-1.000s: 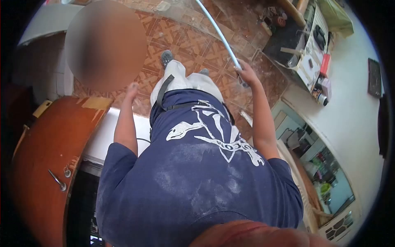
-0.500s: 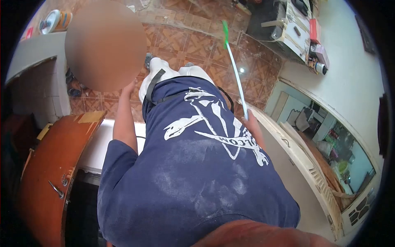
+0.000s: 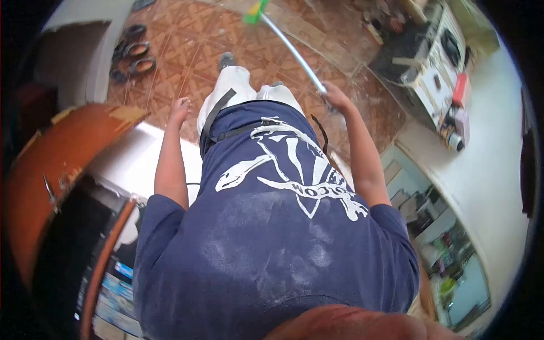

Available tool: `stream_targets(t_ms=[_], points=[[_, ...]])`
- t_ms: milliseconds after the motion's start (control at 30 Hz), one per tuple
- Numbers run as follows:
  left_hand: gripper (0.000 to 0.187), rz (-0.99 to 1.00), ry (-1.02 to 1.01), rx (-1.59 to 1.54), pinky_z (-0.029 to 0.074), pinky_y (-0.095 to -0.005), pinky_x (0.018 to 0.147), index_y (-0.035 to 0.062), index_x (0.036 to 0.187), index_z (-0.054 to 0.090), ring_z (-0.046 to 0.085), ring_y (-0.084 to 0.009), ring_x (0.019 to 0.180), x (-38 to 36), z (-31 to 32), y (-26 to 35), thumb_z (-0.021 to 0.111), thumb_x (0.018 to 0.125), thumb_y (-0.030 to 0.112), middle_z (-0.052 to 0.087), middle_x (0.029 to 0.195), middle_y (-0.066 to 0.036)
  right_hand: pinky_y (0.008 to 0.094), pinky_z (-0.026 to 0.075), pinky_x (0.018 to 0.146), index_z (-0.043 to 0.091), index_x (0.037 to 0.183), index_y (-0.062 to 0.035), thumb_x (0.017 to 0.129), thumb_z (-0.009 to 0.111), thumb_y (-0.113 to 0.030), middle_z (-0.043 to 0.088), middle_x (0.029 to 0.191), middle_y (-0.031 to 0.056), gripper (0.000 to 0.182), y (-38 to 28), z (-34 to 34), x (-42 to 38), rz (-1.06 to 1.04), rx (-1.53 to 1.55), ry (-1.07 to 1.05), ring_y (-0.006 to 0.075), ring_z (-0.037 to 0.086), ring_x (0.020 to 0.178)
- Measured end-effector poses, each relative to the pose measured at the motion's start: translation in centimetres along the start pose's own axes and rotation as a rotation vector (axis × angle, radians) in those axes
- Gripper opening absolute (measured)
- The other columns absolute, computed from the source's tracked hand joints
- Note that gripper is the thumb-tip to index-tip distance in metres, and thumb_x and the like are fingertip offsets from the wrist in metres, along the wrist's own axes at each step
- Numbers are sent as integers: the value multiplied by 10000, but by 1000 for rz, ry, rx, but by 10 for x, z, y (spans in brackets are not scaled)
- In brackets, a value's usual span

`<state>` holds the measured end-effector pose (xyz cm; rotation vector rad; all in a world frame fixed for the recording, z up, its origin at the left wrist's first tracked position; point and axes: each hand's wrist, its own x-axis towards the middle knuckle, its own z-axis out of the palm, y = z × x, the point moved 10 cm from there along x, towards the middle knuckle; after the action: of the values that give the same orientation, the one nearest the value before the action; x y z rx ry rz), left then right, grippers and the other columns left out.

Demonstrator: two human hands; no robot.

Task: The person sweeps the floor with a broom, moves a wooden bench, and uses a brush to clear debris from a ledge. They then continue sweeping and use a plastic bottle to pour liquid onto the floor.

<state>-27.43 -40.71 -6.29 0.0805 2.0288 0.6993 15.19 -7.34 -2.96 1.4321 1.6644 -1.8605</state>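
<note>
Head view: my right hand (image 3: 336, 98) grips a slim pale-blue pole (image 3: 292, 52); swung towards ten o'clock, it could snag black sandals (image 3: 134, 68). Left hand (image 3: 181, 110) half-curled, closure unclear.

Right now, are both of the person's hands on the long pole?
No, only the right hand holds the pole, while the left hand is well apart from it.

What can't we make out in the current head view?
All in the head view:
- Green head of the pole: blurred, at the top edge; contact with the floor unclear.
- Pole's near end: lost in blur at the right hand.
- Left hand: palm hidden by curled fingers.
- Right shoe: mostly hidden by trousers.
</note>
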Motion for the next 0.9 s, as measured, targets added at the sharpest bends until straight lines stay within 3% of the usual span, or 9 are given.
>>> stream_targets(t_ms=[167, 233, 267, 367, 433, 633, 733, 767, 900], points=[[345, 48, 63, 66, 472, -260, 688, 4, 1145, 503, 580, -145, 803, -36, -30, -18, 513, 834, 154, 584, 987, -95, 277, 384, 400, 451, 1178, -74, 806, 557, -135, 483, 622, 13, 392, -69, -14, 6, -216, -403, 134, 103, 456, 465], [320, -4, 127, -199, 470, -258, 679, 5, 1112, 533, 579, -148, 787, -40, -29, -53, 522, 826, 149, 592, 971, -104, 259, 363, 386, 433, 1213, -90, 792, 558, -87, 468, 613, 2, 439, -43, -28, -14, -228, -265, 93, 91, 440, 444], [333, -93, 96, -160, 437, -330, 688, 137, 1141, 518, 552, -153, 844, -37, -22, -86, 477, 863, 315, 587, 992, -33, 250, 352, 380, 426, 1227, -96, 786, 561, -65, 461, 611, -3, 463, -32, -35, -28, -206, -192, 64, 84, 435, 437], [295, -299, 50, -92, 469, -296, 703, 15, 1056, 573, 560, -171, 894, -71, -2, -114, 484, 852, 208, 601, 923, -116, 228, 331, 372, 426, 1244, -102, 777, 580, -31, 445, 617, -22, 498, 2, -45, -90, -144, -124, 34, 66, 415, 430], [316, -319, -70, -124, 468, -302, 697, 29, 1051, 582, 577, -186, 858, -63, 19, -149, 494, 847, 254, 611, 934, -106, 229, 321, 356, 425, 1255, -110, 783, 581, -32, 436, 607, -22, 504, 49, -55, -119, -171, -179, 103, 67, 391, 407], [323, -96, -358, -111, 470, -309, 675, 33, 1057, 580, 583, -202, 842, -2, 13, -165, 519, 832, 256, 611, 973, -97, 279, 343, 349, 417, 1224, -72, 798, 561, -98, 492, 638, 33, 450, 84, 6, -215, 450, -24, 244, 123, 441, 417], [326, 78, -238, 13, 465, -309, 655, 34, 1078, 566, 584, -197, 819, 71, -62, -118, 516, 831, 241, 608, 986, -85, 316, 357, 321, 435, 1128, -23, 788, 598, -164, 508, 587, 71, 403, 93, 91, -212, 665, -193, 285, 175, 476, 403], [328, 87, -122, 71, 460, -307, 642, 35, 1098, 552, 584, -187, 801, 91, -90, -97, 505, 835, 226, 605, 986, -76, 329, 369, 331, 466, 1055, 0, 784, 610, -184, 516, 587, 77, 359, 99, 114, -198, 689, -241, 268, 183, 489, 415], [292, -156, -217, -249, 469, -302, 648, 105, 1136, 489, 550, -144, 859, 157, -133, -62, 472, 879, 243, 580, 1000, -67, 367, 397, 376, 549, 821, 56, 780, 625, -235, 551, 627, 101, 303, 83, 197, -130, 726, -160, 247, 192, 509, 453]])
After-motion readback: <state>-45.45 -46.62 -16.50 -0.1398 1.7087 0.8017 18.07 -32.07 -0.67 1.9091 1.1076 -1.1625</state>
